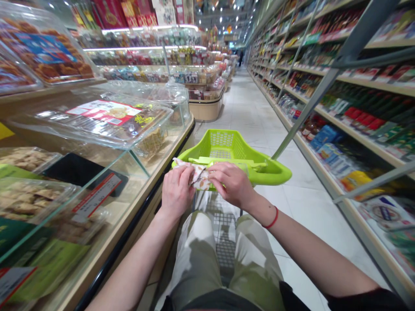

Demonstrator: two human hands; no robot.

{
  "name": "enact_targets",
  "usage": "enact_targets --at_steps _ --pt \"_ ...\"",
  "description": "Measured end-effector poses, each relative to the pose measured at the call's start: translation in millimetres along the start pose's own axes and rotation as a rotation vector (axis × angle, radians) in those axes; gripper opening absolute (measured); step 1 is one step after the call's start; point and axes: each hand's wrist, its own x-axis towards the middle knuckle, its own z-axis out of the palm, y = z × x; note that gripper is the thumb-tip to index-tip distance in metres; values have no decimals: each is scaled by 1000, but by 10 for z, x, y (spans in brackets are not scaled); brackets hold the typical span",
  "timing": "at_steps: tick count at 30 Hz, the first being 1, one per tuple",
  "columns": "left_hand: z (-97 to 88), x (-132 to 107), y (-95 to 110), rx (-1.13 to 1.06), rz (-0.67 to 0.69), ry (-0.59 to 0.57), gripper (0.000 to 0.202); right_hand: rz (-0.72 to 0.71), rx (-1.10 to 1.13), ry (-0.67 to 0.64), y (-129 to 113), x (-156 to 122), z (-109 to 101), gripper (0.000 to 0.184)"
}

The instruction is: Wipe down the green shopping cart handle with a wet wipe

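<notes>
A small white folded cloth-like item with brown and reddish spots sits between my hands, above the near rim of a bright green shopping cart basket. My left hand is closed on its left side. The fingers of my right hand pinch its right side, and a red cord circles that wrist. Whether the item is a pouch or a plain cloth I cannot tell. Perforated walls show inside the basket.
On the left, a glass-edged display counter carries clear packs of food and a large labelled plastic tray. Stocked shelves line the right side, with a grey metal bar in front. A tiled aisle floor runs ahead.
</notes>
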Motion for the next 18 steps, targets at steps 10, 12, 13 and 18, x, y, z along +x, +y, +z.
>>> enact_targets --at_steps 10,12,13,18 --pt "-45 23 -12 -137 90 -30 38 93 -157 -244 -81 71 39 72" --pt "-43 9 -39 -173 94 -67 43 148 -144 -240 -76 94 44 47" --pt "-43 4 -55 -191 88 -75 45 180 -117 -234 -67 103 46 36" --pt "-84 33 -145 -301 -45 -35 41 303 48 -173 -24 141 18 31"
